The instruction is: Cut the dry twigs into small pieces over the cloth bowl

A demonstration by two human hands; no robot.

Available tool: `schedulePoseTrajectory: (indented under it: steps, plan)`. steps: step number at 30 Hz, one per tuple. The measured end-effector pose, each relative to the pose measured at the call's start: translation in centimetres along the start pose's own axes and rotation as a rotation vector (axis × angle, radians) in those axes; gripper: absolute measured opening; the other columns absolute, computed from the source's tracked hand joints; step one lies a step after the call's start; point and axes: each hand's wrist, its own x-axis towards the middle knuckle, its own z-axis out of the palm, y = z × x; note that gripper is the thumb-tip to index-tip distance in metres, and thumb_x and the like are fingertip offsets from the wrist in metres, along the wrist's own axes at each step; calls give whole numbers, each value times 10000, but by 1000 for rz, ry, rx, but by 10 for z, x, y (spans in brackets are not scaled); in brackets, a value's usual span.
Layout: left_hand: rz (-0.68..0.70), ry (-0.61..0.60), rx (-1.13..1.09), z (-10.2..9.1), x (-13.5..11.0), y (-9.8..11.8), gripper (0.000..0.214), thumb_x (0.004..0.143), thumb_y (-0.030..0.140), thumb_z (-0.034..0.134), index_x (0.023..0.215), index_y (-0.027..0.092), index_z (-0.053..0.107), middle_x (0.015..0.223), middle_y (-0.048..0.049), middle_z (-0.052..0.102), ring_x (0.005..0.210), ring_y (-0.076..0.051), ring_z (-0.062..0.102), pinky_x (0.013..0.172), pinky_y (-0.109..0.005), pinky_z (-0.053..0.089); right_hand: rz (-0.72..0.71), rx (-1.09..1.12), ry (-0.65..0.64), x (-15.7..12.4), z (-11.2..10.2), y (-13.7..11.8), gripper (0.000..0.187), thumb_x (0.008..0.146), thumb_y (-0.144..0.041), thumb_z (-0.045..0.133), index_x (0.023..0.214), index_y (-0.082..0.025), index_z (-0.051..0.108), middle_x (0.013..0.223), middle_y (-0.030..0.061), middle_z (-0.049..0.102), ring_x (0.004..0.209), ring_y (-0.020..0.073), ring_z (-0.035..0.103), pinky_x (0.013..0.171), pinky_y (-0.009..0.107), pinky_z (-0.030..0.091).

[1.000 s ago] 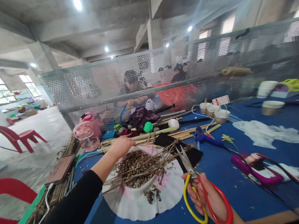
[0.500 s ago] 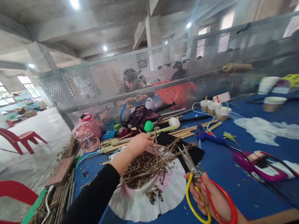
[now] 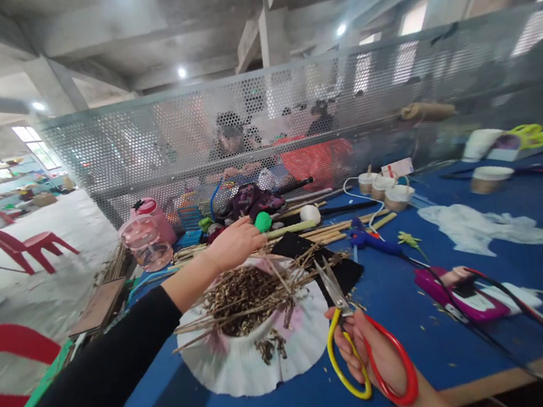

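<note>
My left hand (image 3: pixel 237 242) hovers over the far side of a white ruffled paper dish (image 3: pixel 226 382), fingers pinched together. A thin dry twig (image 3: pixel 277 271) runs down from the fingertips, which partly hide its upper end. Dry plant bits (image 3: pixel 241 295) and more twigs are heaped in the dish, with a small clump (image 3: pixel 270 347) on its near rim. To the right of the dish, my right hand (image 3: pixel 372 347) grips scissors (image 3: pixel 333 289) by their yellow and red handles. The scissor blades are slightly parted and point up and away, over a black cloth (image 3: pixel 347 277).
Behind the dish lie sticks (image 3: pixel 329 236), a green ball (image 3: pixel 262 221) and a white ball (image 3: pixel 310 214). A pink jug (image 3: pixel 148 238) stands left. Right are a blue glue gun (image 3: pixel 372 241), paper cups (image 3: pixel 399 198), white plastic (image 3: pixel 477 225) and a purple device with cables (image 3: pixel 466 297). A perforated screen (image 3: pixel 152 146) stands behind.
My left hand has lifted off the heap and moved left, with the twig trailing from it. My right hand still holds the scissors in much the same pose. The view has shifted slightly.
</note>
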Motion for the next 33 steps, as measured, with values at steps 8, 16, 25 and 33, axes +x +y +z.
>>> schedulePoseTrajectory:
  steps: [8, 16, 25, 33]
  plan:
    - [-553, -333, -206, 12, -118, -7, 264, 787, 368, 510, 899, 171, 646, 819, -60, 658, 709, -163, 571, 630, -243, 405, -17, -19, -4, -2, 1, -2, 559, 694, -627, 580, 1068, -223, 487, 560, -56, 459, 388, 56, 357, 298, 157, 341]
    - [-649, -346, -410, 43, -161, -17, 203, 789, 249, 473, 738, 153, 644, 724, -35, 666, 625, -121, 530, 579, -206, 369, -42, -43, -1, -4, 3, -1, 519, 721, -602, 565, 1067, -220, 509, 562, -54, 445, 393, 57, 359, 310, 162, 337]
    - [-577, -347, -258, 18, -89, -6, 299, 831, 300, 382, 869, 168, 647, 847, -84, 671, 751, -176, 602, 676, -255, 430, -38, -42, -7, -2, 1, 0, 539, 728, -627, 532, 1072, -214, 494, 563, -57, 449, 377, 55, 357, 298, 158, 328]
    - [-483, -186, -306, 31, 29, 35, 415, 754, 403, 513, 1077, 161, 609, 998, -132, 656, 904, -228, 610, 780, -292, 456, -44, -42, 15, -3, 5, -2, 538, 736, -622, 527, 1086, -215, 489, 572, -55, 451, 381, 51, 357, 295, 139, 299]
